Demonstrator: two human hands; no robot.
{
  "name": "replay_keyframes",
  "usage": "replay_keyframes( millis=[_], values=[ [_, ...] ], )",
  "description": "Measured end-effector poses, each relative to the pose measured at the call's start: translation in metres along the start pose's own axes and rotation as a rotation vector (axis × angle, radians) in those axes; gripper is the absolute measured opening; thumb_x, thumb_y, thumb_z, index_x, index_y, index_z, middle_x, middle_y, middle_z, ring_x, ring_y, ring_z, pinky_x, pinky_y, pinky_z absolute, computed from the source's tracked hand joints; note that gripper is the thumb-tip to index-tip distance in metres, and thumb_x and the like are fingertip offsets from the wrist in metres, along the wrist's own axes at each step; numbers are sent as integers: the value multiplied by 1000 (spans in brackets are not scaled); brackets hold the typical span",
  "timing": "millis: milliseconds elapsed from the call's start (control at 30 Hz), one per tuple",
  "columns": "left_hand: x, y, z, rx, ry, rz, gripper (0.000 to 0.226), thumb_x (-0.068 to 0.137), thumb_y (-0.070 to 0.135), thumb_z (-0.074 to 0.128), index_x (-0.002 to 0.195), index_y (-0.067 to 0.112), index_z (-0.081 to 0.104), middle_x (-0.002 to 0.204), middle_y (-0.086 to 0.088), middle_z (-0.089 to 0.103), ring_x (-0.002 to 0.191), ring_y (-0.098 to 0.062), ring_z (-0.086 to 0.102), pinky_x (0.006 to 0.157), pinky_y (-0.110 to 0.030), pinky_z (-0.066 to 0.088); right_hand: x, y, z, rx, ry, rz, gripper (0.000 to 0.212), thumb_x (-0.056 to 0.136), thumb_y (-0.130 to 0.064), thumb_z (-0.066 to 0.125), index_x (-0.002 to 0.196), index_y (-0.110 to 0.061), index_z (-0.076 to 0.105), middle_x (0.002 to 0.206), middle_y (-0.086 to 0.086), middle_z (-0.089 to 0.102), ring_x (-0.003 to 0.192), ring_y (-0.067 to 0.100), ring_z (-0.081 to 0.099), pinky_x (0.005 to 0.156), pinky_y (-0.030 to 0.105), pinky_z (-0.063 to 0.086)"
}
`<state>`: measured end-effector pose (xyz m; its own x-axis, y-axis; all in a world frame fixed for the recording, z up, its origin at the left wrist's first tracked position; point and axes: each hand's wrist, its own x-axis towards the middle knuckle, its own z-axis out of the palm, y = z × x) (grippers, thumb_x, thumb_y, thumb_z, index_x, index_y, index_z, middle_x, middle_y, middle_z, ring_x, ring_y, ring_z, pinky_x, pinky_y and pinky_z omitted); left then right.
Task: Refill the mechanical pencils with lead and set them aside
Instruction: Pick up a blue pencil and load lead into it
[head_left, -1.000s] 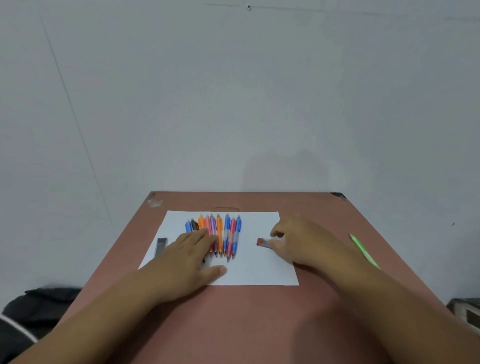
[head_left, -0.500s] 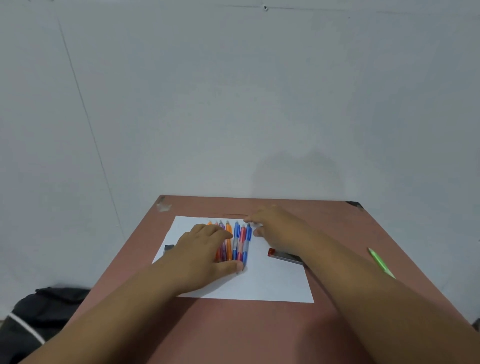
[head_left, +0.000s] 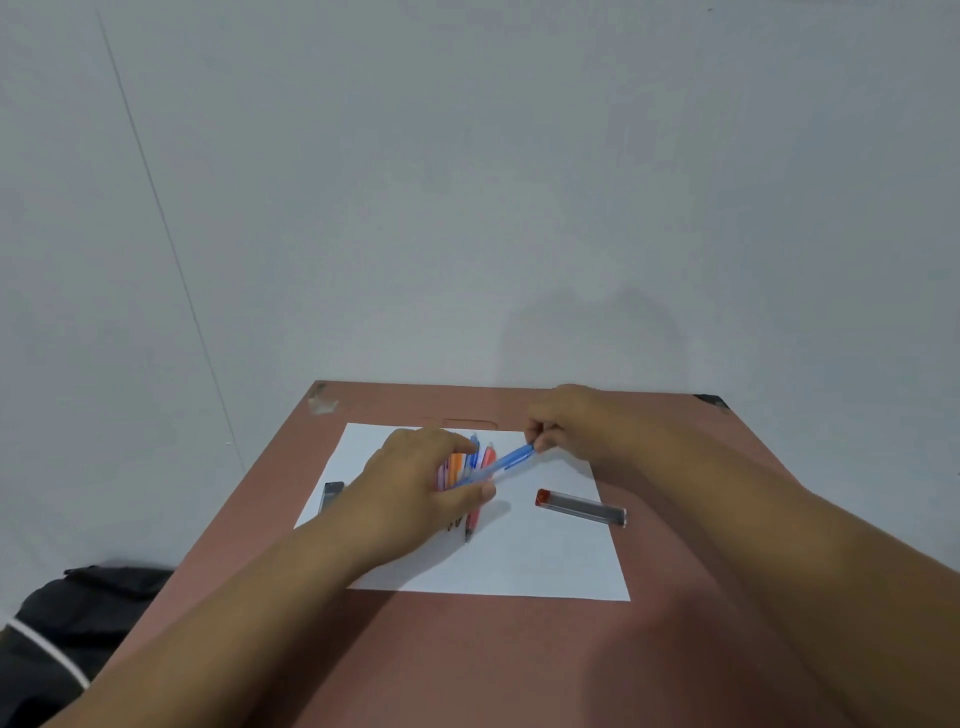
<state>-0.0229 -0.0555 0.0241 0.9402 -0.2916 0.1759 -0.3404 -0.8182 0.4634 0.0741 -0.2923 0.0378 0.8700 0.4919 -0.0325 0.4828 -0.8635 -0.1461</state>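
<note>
A blue mechanical pencil (head_left: 506, 461) is lifted at a slant over the white paper sheet (head_left: 519, 566). My right hand (head_left: 576, 423) pinches its far end. My left hand (head_left: 415, 486) holds its near end between thumb and fingers and covers most of the row of coloured pencils (head_left: 470, 467) lying on the sheet. A clear lead tube with a red cap (head_left: 581, 507) lies on the sheet to the right, apart from both hands.
A dark lead case (head_left: 331, 494) lies at the sheet's left edge. The brown table (head_left: 467, 665) stands against a grey wall. A black bag (head_left: 67, 618) sits on the floor at the left.
My right hand let go of the red-capped lead tube, moved to the pencil row and lifted the blue pencil. My left hand took hold of its near end.
</note>
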Motion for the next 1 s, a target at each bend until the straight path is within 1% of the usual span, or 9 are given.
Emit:
replay_keyframes(
  millis=[67, 167, 267, 433, 533, 600, 733, 867, 1000],
  values=[
    [3, 4, 0, -67, 50, 20, 42, 91, 55, 64, 128, 37, 61, 125, 18, 59, 103, -4, 51, 84, -23, 42, -9, -1, -16, 38, 39, -4, 10, 96, -14, 66, 91, -23, 67, 83, -17, 53, 89, 11, 52, 81, 28, 42],
    [11, 10, -3, -81, 127, 8, 18, 96, 47, 61, 112, 40, 65, 88, 18, 63, 78, -7, 59, 65, -24, 48, -24, -9, -35, 131, 130, 30, 17, 96, -15, 63, 87, -29, 64, 90, -14, 59, 89, 12, 55, 83, 30, 47],
    [21, 10, -7, -36, 234, 37, 16, 100, 42, 56, 105, 33, 68, 71, 14, 59, 62, -8, 55, 57, -21, 43, -30, -20, -40, 269, 250, 82, 13, 96, -17, 64, 90, -28, 68, 92, -8, 65, 86, 12, 57, 75, 27, 46],
    [41, -11, -9, -67, 322, 21, 26, 99, 36, 60, 122, 31, 72, 84, 11, 60, 76, -8, 56, 66, -20, 44, -37, -30, -18, 861, 514, 246, 8, 91, -21, 72, 85, -25, 76, 80, 2, 71, 69, 13, 58, 72, 37, 54],
    [55, -25, -3, -112, 290, 17, 27, 100, 32, 61, 124, 32, 71, 89, 11, 60, 79, -8, 56, 67, -19, 42, -34, -34, 6, 1118, 544, 355, 5, 89, -18, 75, 85, -19, 78, 79, 12, 72, 68, 14, 60, 77, 40, 55],
    [63, -32, 1, -113, 269, 6, 27, 100, 30, 60, 125, 33, 71, 91, 10, 61, 79, -9, 57, 66, -20, 43, -31, -31, 18, 1220, 568, 398, 5, 89, -16, 75, 86, -18, 79, 75, 5, 72, 69, 13, 62, 82, 40, 57],
    [66, -47, 8, -164, 260, -4, 23, 98, 35, 62, 119, 35, 72, 97, 12, 66, 86, -8, 61, 77, -29, 53, -30, -15, 28, 935, 607, 430, 10, 92, -18, 72, 90, -25, 79, 82, -12, 74, 73, 7, 69, 79, 27, 57],
    [62, -64, 15, -192, 241, 30, 17, 95, 33, 67, 108, 39, 75, 88, 18, 65, 86, -4, 62, 82, -39, 55, -30, -4, 34, 422, 507, 325, 20, 97, -14, 63, 103, -23, 80, 96, -16, 67, 90, 1, 57, 74, -1, 35],
    [61, -68, 16, -184, 211, 50, 12, 95, 37, 66, 102, 43, 73, 89, 17, 63, 85, -5, 62, 77, -34, 54, -30, -2, 35, 266, 389, 260, 26, 98, -13, 58, 112, -22, 78, 98, -15, 62, 94, 4, 55, 71, 2, 32]
  ],
)
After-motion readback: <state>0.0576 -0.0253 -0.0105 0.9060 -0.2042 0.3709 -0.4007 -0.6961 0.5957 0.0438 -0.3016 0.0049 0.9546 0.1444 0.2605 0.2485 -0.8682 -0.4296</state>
